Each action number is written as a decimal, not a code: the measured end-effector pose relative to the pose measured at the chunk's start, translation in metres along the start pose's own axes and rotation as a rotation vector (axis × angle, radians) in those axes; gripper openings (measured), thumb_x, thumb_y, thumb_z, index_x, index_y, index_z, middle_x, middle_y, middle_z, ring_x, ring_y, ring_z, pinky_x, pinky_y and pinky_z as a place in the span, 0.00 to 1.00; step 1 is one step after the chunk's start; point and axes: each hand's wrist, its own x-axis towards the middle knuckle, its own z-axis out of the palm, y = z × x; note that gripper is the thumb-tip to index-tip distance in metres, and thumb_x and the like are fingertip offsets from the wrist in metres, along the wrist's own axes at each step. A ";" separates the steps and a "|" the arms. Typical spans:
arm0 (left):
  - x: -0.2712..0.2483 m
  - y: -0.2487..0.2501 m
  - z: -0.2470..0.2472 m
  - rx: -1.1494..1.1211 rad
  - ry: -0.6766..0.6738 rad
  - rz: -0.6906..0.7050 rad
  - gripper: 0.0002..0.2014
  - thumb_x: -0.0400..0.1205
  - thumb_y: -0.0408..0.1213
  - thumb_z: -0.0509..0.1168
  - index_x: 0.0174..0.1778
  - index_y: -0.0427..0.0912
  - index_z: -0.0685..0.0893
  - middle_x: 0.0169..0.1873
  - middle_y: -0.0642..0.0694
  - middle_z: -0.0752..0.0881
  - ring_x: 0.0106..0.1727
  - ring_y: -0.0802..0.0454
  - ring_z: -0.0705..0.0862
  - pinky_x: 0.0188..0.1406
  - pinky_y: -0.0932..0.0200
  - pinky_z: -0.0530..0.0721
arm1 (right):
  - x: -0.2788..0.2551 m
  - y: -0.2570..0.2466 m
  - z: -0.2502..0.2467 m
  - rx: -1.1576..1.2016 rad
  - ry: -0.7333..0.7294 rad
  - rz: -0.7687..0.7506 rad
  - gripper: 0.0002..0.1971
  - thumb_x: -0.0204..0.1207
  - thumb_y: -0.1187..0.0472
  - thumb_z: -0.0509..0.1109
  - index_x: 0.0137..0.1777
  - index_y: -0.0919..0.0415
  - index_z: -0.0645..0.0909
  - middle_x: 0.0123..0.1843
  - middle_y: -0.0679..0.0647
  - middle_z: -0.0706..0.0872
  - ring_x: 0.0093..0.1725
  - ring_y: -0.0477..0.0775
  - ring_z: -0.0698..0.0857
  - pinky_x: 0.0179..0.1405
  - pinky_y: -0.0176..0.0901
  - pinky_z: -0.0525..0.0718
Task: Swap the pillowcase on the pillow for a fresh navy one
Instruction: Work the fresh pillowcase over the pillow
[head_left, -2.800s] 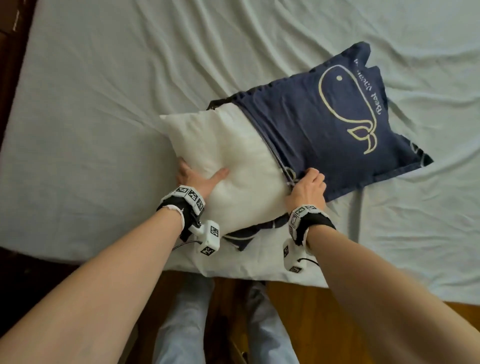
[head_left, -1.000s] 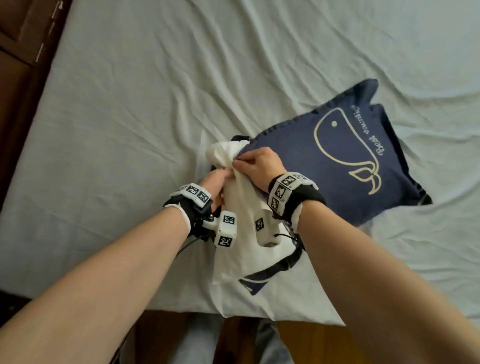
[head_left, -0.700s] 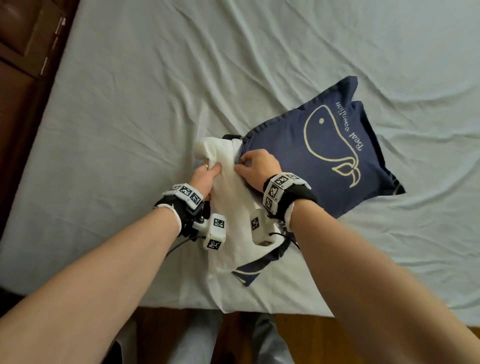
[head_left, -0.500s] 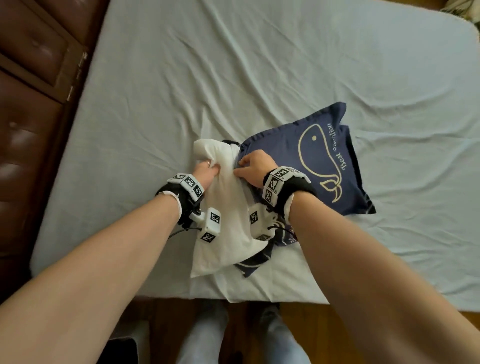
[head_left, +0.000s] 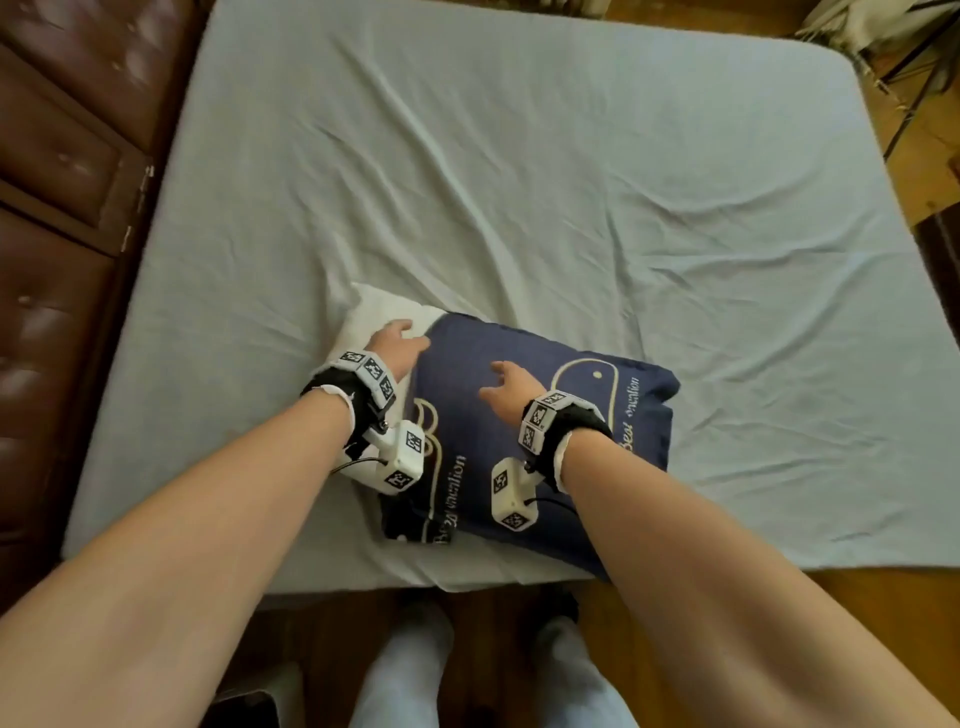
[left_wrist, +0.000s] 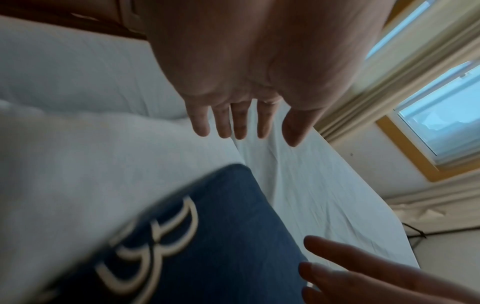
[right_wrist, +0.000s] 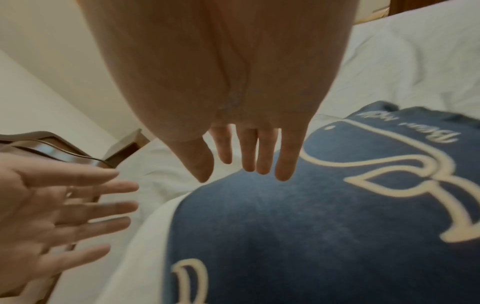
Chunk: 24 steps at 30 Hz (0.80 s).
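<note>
A pillow in a navy pillowcase (head_left: 467, 353) with a cream whale print lies near the bed's front edge. A white part of pillow (head_left: 374, 312) sticks out at its far left corner; whether it is pillow or another cover I cannot tell. My left hand (head_left: 400, 343) is open over the seam between white and navy, fingers (left_wrist: 241, 127) straight above the white cloth (left_wrist: 91, 154). My right hand (head_left: 504, 387) is open, spread just above the navy cloth (right_wrist: 285, 226), with straight fingers (right_wrist: 262, 160). Neither hand holds anything.
The pale blue sheet (head_left: 519, 182) covers the whole bed, wrinkled. A brown padded headboard (head_left: 52, 208) runs along the left. My legs (head_left: 400, 675) stand on the wood floor at the bed's front edge. A window (left_wrist: 441, 123) is beyond the bed.
Both hands have let go of the bunched white cloth and opened. The navy pillow now lies flatter and nearer the front edge, with less white showing. The head view has pulled back.
</note>
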 end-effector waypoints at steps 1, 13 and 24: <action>-0.003 0.002 0.021 0.016 -0.048 0.007 0.25 0.82 0.38 0.66 0.76 0.39 0.74 0.72 0.40 0.78 0.70 0.42 0.79 0.71 0.55 0.73 | 0.000 0.019 -0.006 -0.012 0.014 0.044 0.30 0.81 0.58 0.67 0.83 0.56 0.65 0.75 0.59 0.78 0.69 0.62 0.81 0.66 0.50 0.79; -0.005 0.053 0.279 0.588 -0.179 0.081 0.38 0.73 0.59 0.69 0.79 0.68 0.63 0.83 0.51 0.56 0.83 0.42 0.51 0.78 0.32 0.57 | 0.063 0.264 -0.111 0.114 0.118 0.279 0.29 0.79 0.49 0.66 0.77 0.63 0.68 0.71 0.65 0.79 0.68 0.69 0.80 0.67 0.55 0.78; 0.027 0.026 0.332 0.820 -0.124 -0.042 0.47 0.69 0.73 0.65 0.78 0.78 0.44 0.84 0.59 0.41 0.85 0.47 0.38 0.70 0.16 0.49 | 0.149 0.297 -0.122 0.059 -0.048 0.022 0.36 0.75 0.40 0.62 0.84 0.43 0.60 0.79 0.61 0.73 0.76 0.67 0.73 0.78 0.59 0.69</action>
